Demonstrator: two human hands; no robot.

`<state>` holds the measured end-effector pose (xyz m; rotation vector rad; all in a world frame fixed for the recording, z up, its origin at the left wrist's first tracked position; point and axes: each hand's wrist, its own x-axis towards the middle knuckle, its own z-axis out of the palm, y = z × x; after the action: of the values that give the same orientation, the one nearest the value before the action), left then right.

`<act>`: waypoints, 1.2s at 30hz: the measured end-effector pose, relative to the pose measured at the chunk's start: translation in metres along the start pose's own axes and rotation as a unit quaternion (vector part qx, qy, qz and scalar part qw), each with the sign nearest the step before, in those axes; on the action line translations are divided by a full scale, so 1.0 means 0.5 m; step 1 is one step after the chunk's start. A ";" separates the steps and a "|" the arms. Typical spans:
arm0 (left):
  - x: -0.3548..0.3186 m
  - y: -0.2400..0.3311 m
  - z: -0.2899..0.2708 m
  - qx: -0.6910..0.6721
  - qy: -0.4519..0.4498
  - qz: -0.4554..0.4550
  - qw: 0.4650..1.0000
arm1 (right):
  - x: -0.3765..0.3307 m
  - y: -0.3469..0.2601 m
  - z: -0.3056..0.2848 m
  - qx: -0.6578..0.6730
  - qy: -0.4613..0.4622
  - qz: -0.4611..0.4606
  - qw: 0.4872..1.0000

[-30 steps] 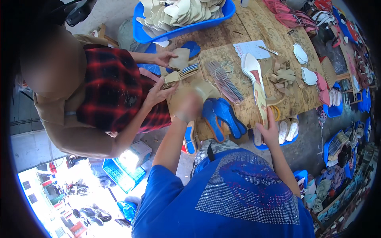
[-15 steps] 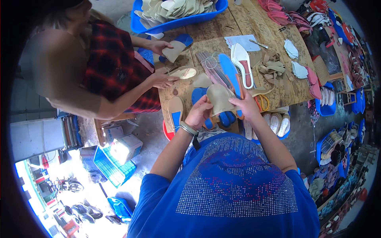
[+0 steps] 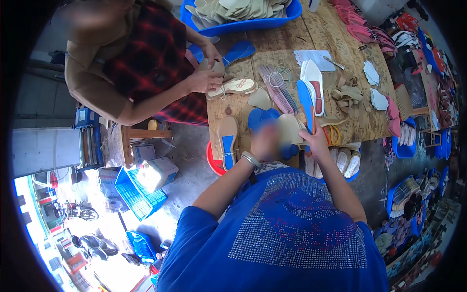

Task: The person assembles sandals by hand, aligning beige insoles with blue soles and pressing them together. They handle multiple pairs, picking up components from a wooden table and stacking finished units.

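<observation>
Desk point(image 3: 277, 51), timber, worn. Item: one beige piece point(image 3: 291, 127), rounded, above the near edge between both hands. Right hand point(image 3: 316, 142): grip closed about the lower end of one blue sole point(image 3: 305, 95), orange-edged, its thumb near the beige piece. Left hand point(image 3: 265, 142): at the beige piece's left side; blurred, so whether the grip holds it or merely lies by it cannot be told. Near edge, beyond the left hand: further blue soles point(image 3: 261, 117), overlapping. Near left corner: one tan sole with blue panel point(image 3: 227, 142), tied. Left edge: one pale sole point(image 3: 237, 86), tied, beside a co-worker point(image 3: 146, 58). Mid-desk: striped strips point(image 3: 277, 89) and white insoles point(image 3: 313, 80), both lots bundled. Far edge: blue tub point(image 3: 248, 31), heaped with beige pieces. Progress, as judged: tied lots appear finished; the held piece and sole look separate, not yet bound; much stock apparently remains.
</observation>
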<state>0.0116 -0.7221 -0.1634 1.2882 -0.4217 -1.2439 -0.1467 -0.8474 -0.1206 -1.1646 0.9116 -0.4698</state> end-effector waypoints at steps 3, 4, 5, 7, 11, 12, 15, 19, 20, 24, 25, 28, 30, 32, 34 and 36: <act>-0.008 0.034 0.008 0.045 0.028 -0.036 0.998 | -0.003 -0.005 0.016 -0.027 0.000 -0.017 1.000; -0.005 0.035 0.010 0.057 0.047 -0.017 0.997 | -0.002 -0.005 0.018 -0.053 -0.006 -0.027 0.998; 0.001 0.031 0.008 0.063 0.060 -0.009 0.996 | -0.002 -0.004 0.022 -0.079 -0.012 -0.037 0.996; 0.020 -0.005 -0.010 0.072 0.094 0.008 0.993 | -0.008 -0.020 0.045 -0.115 -0.038 -0.073 0.990; 0.029 -0.030 -0.022 0.009 0.031 0.001 0.999 | -0.011 -0.013 0.051 -0.113 -0.033 -0.072 0.990; 0.025 -0.030 -0.021 0.007 0.026 0.012 1.000 | -0.012 -0.012 0.051 -0.085 -0.022 -0.053 0.995; 0.015 -0.026 -0.038 0.091 0.024 0.007 0.996 | -0.009 0.006 0.038 -0.032 -0.007 0.007 0.999; -0.018 0.071 -0.035 0.380 0.040 0.041 0.923 | -0.015 0.008 0.033 0.007 -0.012 0.026 1.000; -0.018 0.076 -0.037 0.367 0.043 0.039 0.929 | -0.015 0.004 0.035 0.032 -0.009 0.029 0.999; -0.005 0.048 -0.047 0.039 0.002 0.026 0.999 | -0.010 -0.023 0.041 0.082 -0.012 0.039 0.996; -0.005 0.046 -0.046 0.041 -0.014 0.020 0.999 | -0.006 -0.027 0.038 0.082 -0.013 0.041 0.996; -0.008 0.041 -0.044 0.033 -0.033 0.001 0.999 | -0.002 -0.034 0.050 0.079 -0.018 0.042 0.996; -0.008 0.036 -0.039 0.005 -0.012 -0.016 1.000 | 0.001 -0.021 0.045 0.093 -0.015 0.055 0.994; -0.013 0.040 -0.041 0.025 -0.003 -0.036 0.999 | 0.011 0.001 0.038 0.075 -0.013 0.058 0.995; -0.014 0.032 -0.043 0.007 0.009 -0.046 0.999 | 0.019 0.015 0.036 0.023 -0.010 0.055 0.998; -0.009 0.013 -0.047 -0.047 0.023 -0.045 0.998 | 0.027 0.022 0.038 -0.033 -0.002 0.015 0.999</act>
<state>0.0323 -0.7084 -0.1633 1.2642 -0.2726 -1.2914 -0.1249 -0.8423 -0.1334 -1.2094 0.9451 -0.4156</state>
